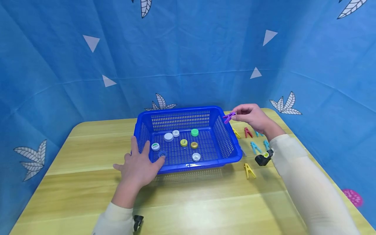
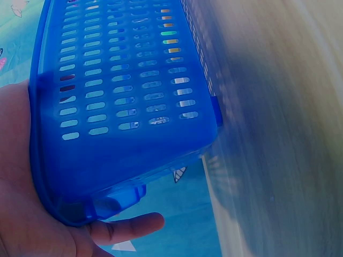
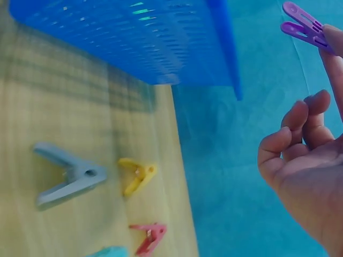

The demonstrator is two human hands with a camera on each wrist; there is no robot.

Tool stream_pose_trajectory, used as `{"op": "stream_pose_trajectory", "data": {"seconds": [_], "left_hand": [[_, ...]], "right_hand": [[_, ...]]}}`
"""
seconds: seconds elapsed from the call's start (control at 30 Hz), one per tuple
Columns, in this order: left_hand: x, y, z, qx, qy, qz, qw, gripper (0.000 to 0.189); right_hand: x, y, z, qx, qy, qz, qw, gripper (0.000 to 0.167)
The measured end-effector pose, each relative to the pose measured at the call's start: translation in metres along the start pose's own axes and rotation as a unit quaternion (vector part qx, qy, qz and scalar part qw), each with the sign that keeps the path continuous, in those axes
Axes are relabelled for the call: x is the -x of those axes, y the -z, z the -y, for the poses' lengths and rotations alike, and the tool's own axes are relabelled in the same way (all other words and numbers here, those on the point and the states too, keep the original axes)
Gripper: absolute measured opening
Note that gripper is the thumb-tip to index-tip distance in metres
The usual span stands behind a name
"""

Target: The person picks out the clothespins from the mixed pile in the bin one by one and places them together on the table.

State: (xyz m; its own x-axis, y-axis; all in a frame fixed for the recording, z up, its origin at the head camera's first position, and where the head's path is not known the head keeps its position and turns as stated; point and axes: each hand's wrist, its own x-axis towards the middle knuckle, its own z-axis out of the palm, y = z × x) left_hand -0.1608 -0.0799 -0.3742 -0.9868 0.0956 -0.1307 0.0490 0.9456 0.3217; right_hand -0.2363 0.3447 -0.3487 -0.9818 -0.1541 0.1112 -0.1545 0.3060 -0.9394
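A blue plastic basket (image 1: 188, 167) with slotted walls stands on the wooden table. My left hand (image 1: 138, 168) rests on its near left corner with the fingers spread and the thumb over the rim. In the left wrist view the palm lies along the rim of the basket (image 2: 107, 166), and one finger extends past the corner. My right hand (image 1: 253, 118) pinches a purple clothespin (image 1: 228, 117) between thumb and forefinger, over the basket's right rim. In the right wrist view the purple clothespin (image 3: 304, 25) points away from the fingertips, and the other fingers curl loosely.
Several bottle caps, among them a green cap (image 1: 194, 132) and a yellow cap (image 1: 183, 142), lie in the basket. Right of it are a yellow clothespin (image 1: 249, 171), a red clothespin (image 1: 248, 132), a turquoise clothespin (image 1: 255, 147) and a grey clothespin (image 3: 72, 175). A blue curtain (image 1: 188, 65) hangs behind.
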Motion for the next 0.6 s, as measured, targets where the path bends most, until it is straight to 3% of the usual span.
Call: {"op": "stream_pose_trajectory", "data": {"seconds": [0.4,0.6], "left_hand": [[0.001,0.003,0.0,0.004,-0.005,0.009,0.9999,0.096],[0.0,0.001,-0.001,0.004,-0.007,0.01,0.9999,0.095]], "right_hand": [[0.045,0.017,-0.028,-0.106,0.025,0.059,0.9923,0.01],[0.069,0.03,-0.045,-0.095,0.012,0.085,0.9918,0.014]]}}
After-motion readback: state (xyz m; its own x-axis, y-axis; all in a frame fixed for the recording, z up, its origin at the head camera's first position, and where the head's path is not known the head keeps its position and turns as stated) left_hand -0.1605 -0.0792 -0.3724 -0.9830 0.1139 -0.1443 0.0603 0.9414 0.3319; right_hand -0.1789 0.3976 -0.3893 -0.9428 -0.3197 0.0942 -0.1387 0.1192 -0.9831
